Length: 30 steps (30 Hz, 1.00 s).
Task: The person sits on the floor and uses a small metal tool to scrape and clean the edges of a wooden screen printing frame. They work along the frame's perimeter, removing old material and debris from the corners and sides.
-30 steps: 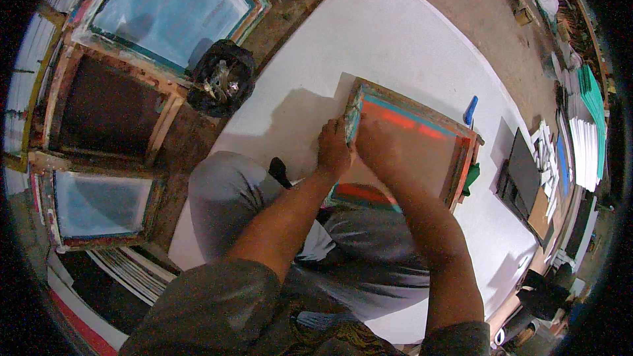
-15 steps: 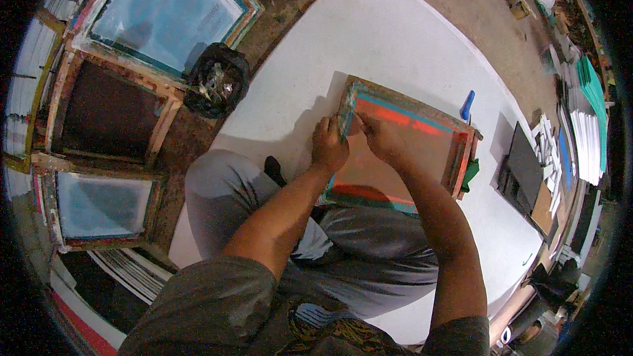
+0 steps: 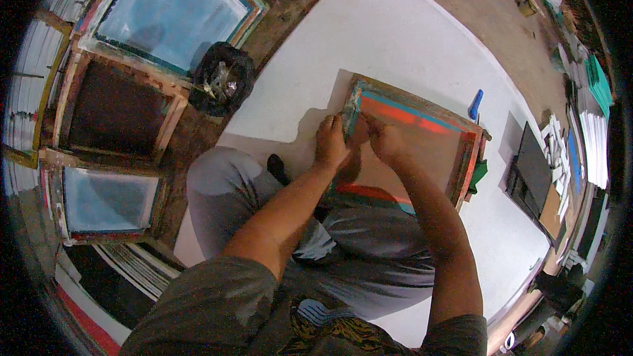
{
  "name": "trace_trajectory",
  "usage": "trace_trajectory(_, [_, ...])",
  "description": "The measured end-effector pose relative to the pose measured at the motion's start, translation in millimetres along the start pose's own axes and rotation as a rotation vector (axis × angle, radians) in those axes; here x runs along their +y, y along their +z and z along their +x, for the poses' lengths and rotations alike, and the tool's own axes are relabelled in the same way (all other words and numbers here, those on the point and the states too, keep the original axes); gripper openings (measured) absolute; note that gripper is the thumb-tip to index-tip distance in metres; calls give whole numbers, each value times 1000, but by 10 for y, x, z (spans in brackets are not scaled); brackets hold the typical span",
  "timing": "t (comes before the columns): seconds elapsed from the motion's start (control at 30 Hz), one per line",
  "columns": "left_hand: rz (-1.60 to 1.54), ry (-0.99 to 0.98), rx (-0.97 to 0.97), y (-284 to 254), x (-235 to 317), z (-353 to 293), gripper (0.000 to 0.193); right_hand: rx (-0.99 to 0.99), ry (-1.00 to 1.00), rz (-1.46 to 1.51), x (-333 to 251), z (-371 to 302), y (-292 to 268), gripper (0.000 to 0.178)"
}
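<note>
A wooden screen-printing frame (image 3: 422, 101) with orange-red and teal stains around brownish mesh lies tilted before my crossed legs. My left hand (image 3: 331, 142) is closed on its left side bar, fingers wrapped over the wood. Over the mesh, close to that bar, my right hand (image 3: 387, 142) is closed with the fingers drawn together. Whatever it pinches is hidden. Beyond the frame's right end lies a blue-handled tool (image 3: 476, 104), its kind unclear. A green piece (image 3: 477, 177) sticks out beside the frame's right edge.
I sit on a white board (image 3: 316, 33). To the left lie other screen frames (image 3: 257, 16) and a black plastic bag (image 3: 227, 95) with scraps in it. On the right are a flat black panel (image 3: 529, 168), white paper strips (image 3: 559, 165) and stacked sheets (image 3: 597, 145).
My right hand has shifted slightly right and down over the mesh. The left hand keeps its grip on the bar. The whole view has moved a little.
</note>
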<state>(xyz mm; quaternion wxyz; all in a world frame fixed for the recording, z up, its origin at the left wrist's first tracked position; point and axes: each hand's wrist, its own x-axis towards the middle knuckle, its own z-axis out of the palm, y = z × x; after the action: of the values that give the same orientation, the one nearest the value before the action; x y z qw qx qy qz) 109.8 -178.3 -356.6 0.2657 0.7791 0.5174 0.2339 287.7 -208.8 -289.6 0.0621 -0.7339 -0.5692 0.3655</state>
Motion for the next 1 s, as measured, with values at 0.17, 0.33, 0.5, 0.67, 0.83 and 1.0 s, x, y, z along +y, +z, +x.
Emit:
trace_trajectory(0.17, [54, -11, 41, 0, -83, -38, 69, 100, -118, 349, 163, 147, 207, 54])
trace_trajectory(0.33, [-24, -15, 25, -110, 51, -14, 68, 114, -110, 37, -123, -103, -45, 55])
trace_trajectory(0.5, [-30, -26, -13, -21, 12, -34, 70, 44, -16, 634, 302, 135, 54, 55])
trace_trajectory(0.67, [-27, -54, -16, -87, 57, -31, 72, 69, -19, 475, 193, 36, -67, 53])
trace_trajectory(0.83, [-48, -14, -14, -31, -28, -17, 73, 124, -60, 212, 48, -7, -137, 50])
trace_trajectory(1.0, [-32, -19, 3, 32, -36, -24, 73, 141, -38, 55, -110, -98, -339, 48])
